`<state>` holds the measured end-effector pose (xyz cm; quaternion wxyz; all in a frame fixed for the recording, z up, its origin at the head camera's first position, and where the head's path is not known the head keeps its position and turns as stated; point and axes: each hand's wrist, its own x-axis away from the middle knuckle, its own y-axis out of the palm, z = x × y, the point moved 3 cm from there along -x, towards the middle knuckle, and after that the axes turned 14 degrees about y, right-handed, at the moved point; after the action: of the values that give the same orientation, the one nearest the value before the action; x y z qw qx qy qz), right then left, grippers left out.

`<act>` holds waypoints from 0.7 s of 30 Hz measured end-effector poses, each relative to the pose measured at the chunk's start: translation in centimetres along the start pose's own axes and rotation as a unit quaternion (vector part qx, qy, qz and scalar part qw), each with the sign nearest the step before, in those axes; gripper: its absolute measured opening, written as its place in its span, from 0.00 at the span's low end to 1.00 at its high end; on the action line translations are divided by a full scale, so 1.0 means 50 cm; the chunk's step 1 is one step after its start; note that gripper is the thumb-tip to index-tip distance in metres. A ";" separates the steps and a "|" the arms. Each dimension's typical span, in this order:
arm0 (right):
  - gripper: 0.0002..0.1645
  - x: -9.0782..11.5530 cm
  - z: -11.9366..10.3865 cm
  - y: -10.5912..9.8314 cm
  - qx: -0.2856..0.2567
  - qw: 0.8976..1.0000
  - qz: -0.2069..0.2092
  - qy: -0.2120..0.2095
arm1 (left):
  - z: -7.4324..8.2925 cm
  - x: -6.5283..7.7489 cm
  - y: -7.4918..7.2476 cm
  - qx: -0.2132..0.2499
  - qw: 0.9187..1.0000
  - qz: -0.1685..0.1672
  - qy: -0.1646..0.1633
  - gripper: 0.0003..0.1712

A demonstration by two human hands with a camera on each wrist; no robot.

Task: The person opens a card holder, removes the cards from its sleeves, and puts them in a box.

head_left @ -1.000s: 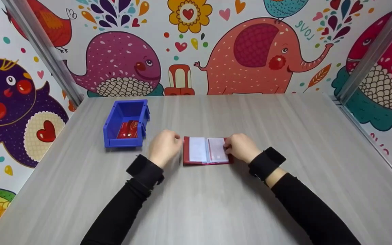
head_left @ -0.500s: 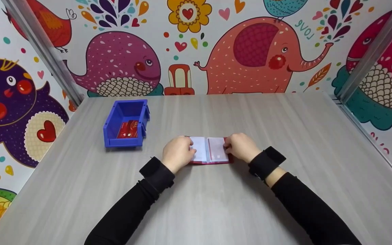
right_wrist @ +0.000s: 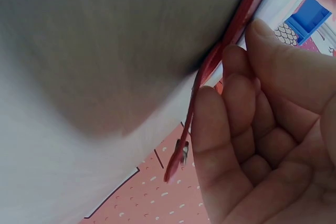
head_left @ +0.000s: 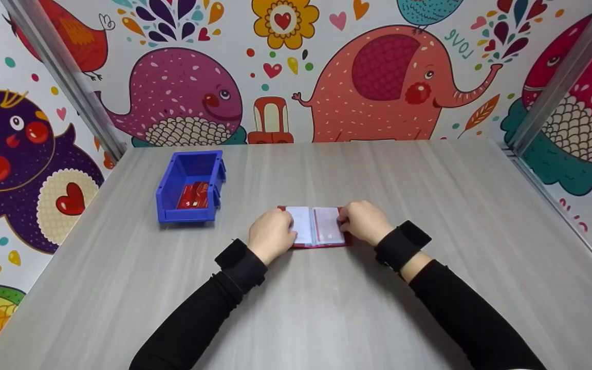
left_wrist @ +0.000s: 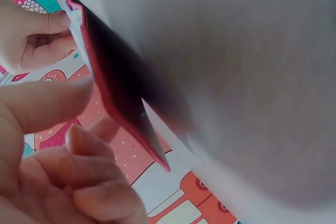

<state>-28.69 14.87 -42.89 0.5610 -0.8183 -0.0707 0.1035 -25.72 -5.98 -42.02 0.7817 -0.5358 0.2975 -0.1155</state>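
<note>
An open red card holder [head_left: 303, 226] with clear plastic sleeves lies on the table between both hands. My left hand [head_left: 271, 235] is at its left half, with the thumb over the sleeve and the fingers bent near the cover's edge. In the left wrist view, the red cover [left_wrist: 118, 87] stands tilted off the table beside the thumb and index finger; their exact contact is partly hidden. At the right edge, my right hand [head_left: 367, 222] pinches the holder between thumb and fingers. A red strap with a metal snap [right_wrist: 182, 153] sticks out past those fingers in the right wrist view.
To the left stands a blue plastic bin [head_left: 185, 216] with red cards [head_left: 193, 196] inside. The grey wood-grain table [head_left: 296, 308] runs back to a wall [head_left: 378, 118] printed with cartoon animals.
My left hand has moved right from beside the card holder onto its left half, covering part of the sleeve. The right hand stays at the right edge.
</note>
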 end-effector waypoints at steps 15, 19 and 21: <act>0.04 0.000 0.000 0.000 -0.006 1.000 0.001 0.006 | -0.003 -0.006 0.010 -0.015 0.999 -0.028 -0.008 0.12; 0.04 0.001 -0.001 0.000 -0.009 1.000 0.004 0.003 | -0.003 -0.009 0.011 -0.017 0.999 -0.034 -0.015 0.11; 0.04 0.001 -0.001 0.000 -0.009 1.000 0.004 0.003 | -0.002 -0.010 0.011 -0.018 0.999 -0.036 -0.019 0.12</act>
<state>-28.64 14.84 -42.88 0.5537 -0.8236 -0.0668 0.1026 -26.24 -5.59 -42.38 0.7728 -0.5622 0.2652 -0.1283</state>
